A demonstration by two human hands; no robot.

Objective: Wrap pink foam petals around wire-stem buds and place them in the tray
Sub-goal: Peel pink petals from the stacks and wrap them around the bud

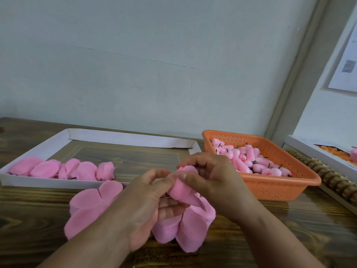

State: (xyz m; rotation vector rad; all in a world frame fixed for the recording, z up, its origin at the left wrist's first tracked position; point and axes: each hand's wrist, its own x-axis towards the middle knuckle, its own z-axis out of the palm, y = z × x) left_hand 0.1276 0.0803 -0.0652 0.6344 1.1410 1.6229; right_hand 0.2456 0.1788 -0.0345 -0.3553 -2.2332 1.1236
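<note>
The bud [182, 185] is sitting right between both hands, just above the worktop [289, 229], and a petal is curling around it as we speak. Its long axis is running on a slant, tip pointing up and away toward the wall, base dropping down toward the person; I can't see the wire stem, it's buried under foam and fingers. The left hand [146, 207] is gripping the bud from below and to the left, thumb pressing on the wrap. The right hand [210, 180] is pinching the petal's upper edge from the bud's right side, fingers curled over the tip. More petals [189, 229] are hanging loose beneath the bud, fanning toward the near edge, and a second clump is spreading out to the bud's left.

Now the key relation: the tray [48, 182] is lying to the left of the bud and a little farther back, with wrapped buds [63, 169] lined up along its near wall. So the left hand looks the nearer one for the drop, I'd say. The orange basket [270, 188] of bare buds is waiting just right of the bud, close behind the right hand.
</note>
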